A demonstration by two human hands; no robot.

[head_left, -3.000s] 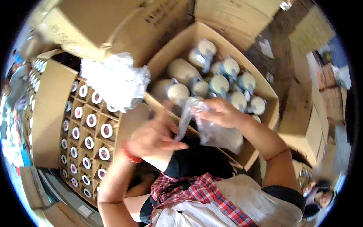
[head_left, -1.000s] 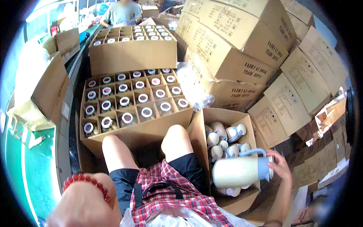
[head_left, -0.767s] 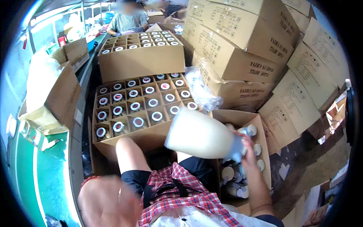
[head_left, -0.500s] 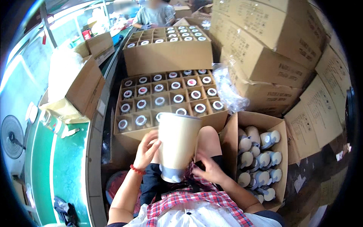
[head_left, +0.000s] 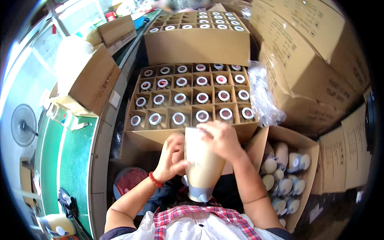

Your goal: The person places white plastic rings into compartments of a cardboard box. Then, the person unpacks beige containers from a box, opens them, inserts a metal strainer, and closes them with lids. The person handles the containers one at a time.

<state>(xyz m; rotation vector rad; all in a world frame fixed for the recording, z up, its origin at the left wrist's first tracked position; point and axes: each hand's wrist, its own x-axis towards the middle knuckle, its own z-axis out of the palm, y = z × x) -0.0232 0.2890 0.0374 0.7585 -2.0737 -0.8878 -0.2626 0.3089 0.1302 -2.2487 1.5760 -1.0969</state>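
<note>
Stacked cartons (head_left: 298, 80) close off the far right, while a green bench (head_left: 78, 160) runs down the left. Between them a divided carton (head_left: 148, 146) holds white-rimmed glass bottles (head_left: 202, 116); off its near right corner stands an open carton (head_left: 296, 144) of packed flasks (head_left: 285, 187).

The cream flask (head_left: 204, 168) in hand could well slip: its body looks smooth and tapers downward, so a loose hold might let it drop into the lap or knock the divided carton's near edge, jarring the glass. The right hand (head_left: 224, 138) lies over its upturned base, fingers blurred; the left hand (head_left: 170, 160) is half curled at its left side, thumb against the wall. Whether either is clamped on it, I cannot tell.

It is over the lap, just before the middle of that near edge, upside down: long axis close to upright, wide base up, blue-grey collar down and spout toward the wearer.
</note>
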